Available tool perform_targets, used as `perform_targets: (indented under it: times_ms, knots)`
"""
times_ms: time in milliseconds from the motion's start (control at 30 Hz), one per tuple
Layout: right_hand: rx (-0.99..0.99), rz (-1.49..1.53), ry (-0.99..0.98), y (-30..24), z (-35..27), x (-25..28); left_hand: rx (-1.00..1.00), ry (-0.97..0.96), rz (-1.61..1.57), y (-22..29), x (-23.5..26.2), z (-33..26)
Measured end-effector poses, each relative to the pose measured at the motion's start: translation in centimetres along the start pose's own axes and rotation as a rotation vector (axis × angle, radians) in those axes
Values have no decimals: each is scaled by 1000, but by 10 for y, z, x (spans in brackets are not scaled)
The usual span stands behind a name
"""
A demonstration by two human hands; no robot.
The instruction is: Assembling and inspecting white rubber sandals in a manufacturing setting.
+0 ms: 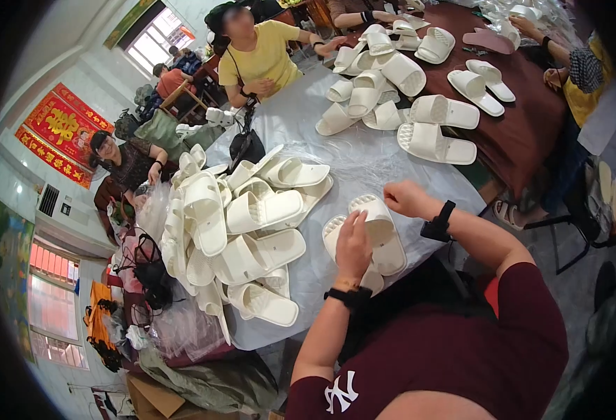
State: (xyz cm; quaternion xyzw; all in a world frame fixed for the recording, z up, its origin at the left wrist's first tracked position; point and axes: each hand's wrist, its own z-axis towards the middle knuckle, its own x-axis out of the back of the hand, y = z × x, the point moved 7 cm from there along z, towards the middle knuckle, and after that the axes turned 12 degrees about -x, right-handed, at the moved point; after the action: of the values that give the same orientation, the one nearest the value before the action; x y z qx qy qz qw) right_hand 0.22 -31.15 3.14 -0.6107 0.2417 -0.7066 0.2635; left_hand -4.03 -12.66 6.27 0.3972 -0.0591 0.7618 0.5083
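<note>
A pair of white slide slippers (390, 246) lies on the plastic-covered table in front of me. My left hand (354, 246) rests over the left slipper of the pair, its fingers stretched out and covering part of it. Just beyond the right slipper's strap end, my right hand (407, 199) is closed with curled fingers; whatever it may hold is hidden. To the left sits a large heap of white slippers (262, 210), stacked at various angles. Farther off to the right, another pair of white slippers (437, 143) lies side by side.
More white slippers (367, 91) are piled at the far side, near a person in yellow (266, 59). Other people sit around the table (308, 273). Clear plastic wrap (182, 332) and black bags (152, 280) lie at the left edge; a chair (588, 224) stands at right.
</note>
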Motion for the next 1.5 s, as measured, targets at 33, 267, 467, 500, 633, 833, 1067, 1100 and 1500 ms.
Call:
perform_targets:
  times_ms: [33, 267, 467, 500, 633, 833, 1067, 1100, 1500]
  knots:
    - [2, 0, -3, -5, -3, -1, -44, -56, -21, 3, -10, 12]
    - [137, -35, -87, -12, -2, -6, 7, -346, 20, -22, -60, 36]
    - [185, -116, -114, 19, 26, -30, -19, -266, 38, -18, -51, 37]
    - [257, -220, -118, 21, 33, -36, -21, -270, 41, -15, -47, 38]
    - [231, -376, -158, 38, 62, -44, 42, -138, -82, -12, -8, 41]
    - [-71, -565, -57, 75, 94, -14, 569, 321, -690, -34, 92, 15]
    - [-29, 128, 300, 11, 36, 38, 809, 568, -999, -40, 118, -39]
    - [-55, 262, 223, -13, 19, 43, 853, 568, -1032, -41, 114, -46]
    - [185, 292, -251, -88, -86, -72, 1029, 491, -1185, -16, 71, -79]
